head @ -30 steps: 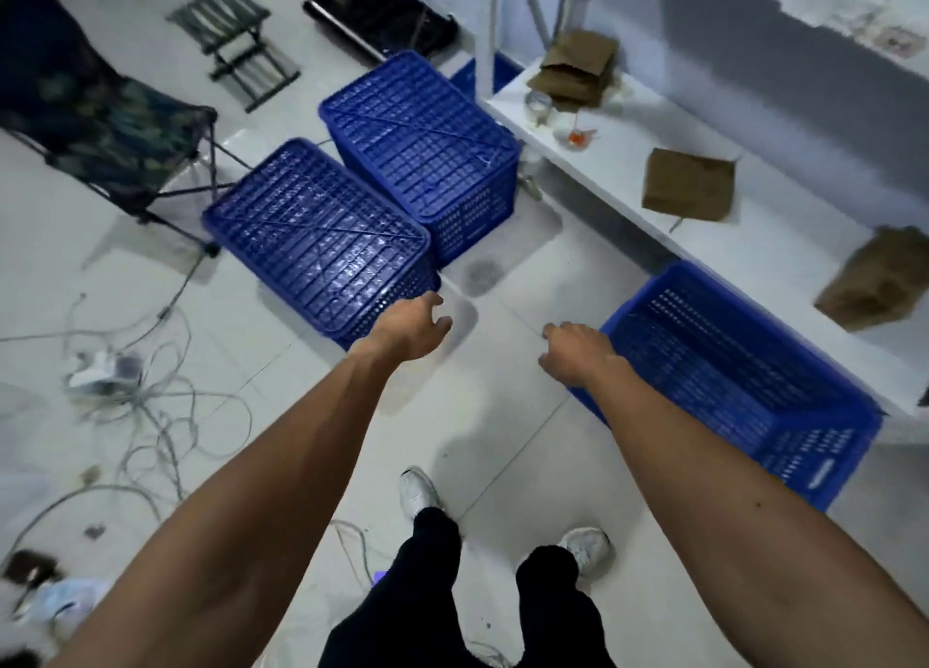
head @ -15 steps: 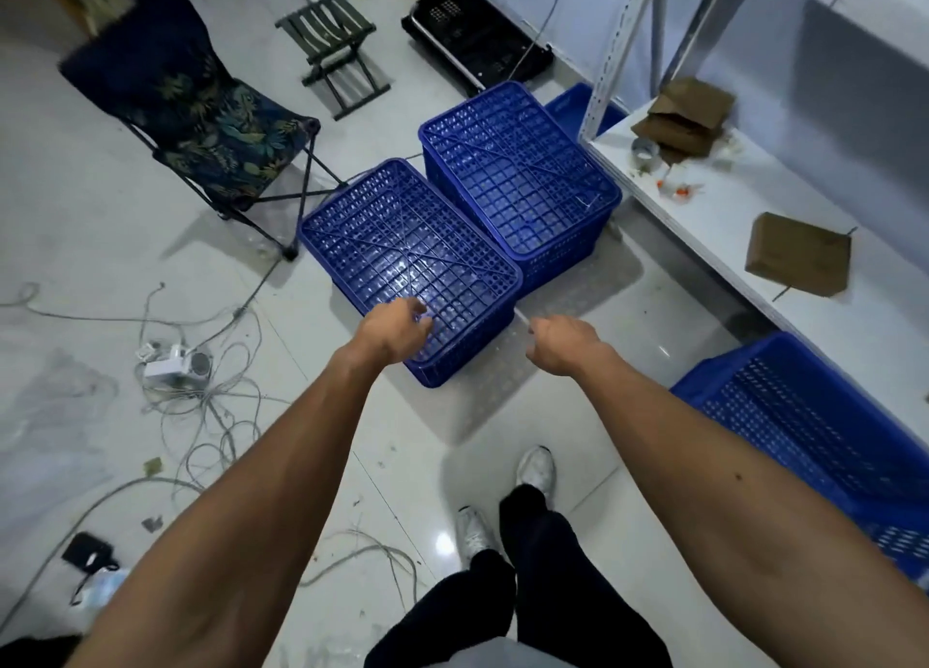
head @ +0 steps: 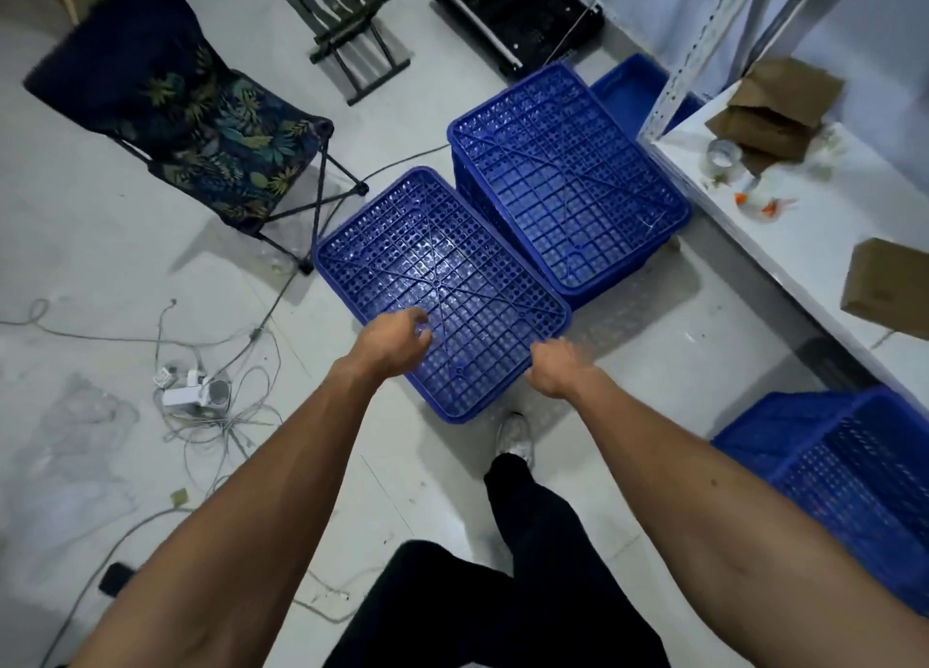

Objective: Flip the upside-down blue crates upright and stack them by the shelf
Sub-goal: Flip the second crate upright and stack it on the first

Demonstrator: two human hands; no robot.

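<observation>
Two upside-down blue crates lie side by side on the floor, their grid bottoms facing up: the near crate point(head: 442, 275) and the far crate point(head: 563, 179). An upright blue crate point(head: 849, 471) stands at the right under the white shelf point(head: 784, 255). My left hand point(head: 397, 335) hovers over the near crate's near-left edge, fingers loosely spread. My right hand point(head: 558, 370) is at the crate's near-right corner, fingers curled downward and blurred. Neither hand visibly grips the crate.
A folding fabric chair point(head: 201, 129) and a small stool point(head: 352, 28) stand behind the crates. Tangled cables and a power strip point(head: 196, 391) lie on the floor at left. A black crate point(head: 513, 18) and blue tray point(head: 633, 94) sit near the shelf post. Cardboard boxes point(head: 890, 285) rest on the shelf.
I have stepped toward the near upside-down crate. Both hands moved forward over its near end, and the upright crate slid to the right edge of view.
</observation>
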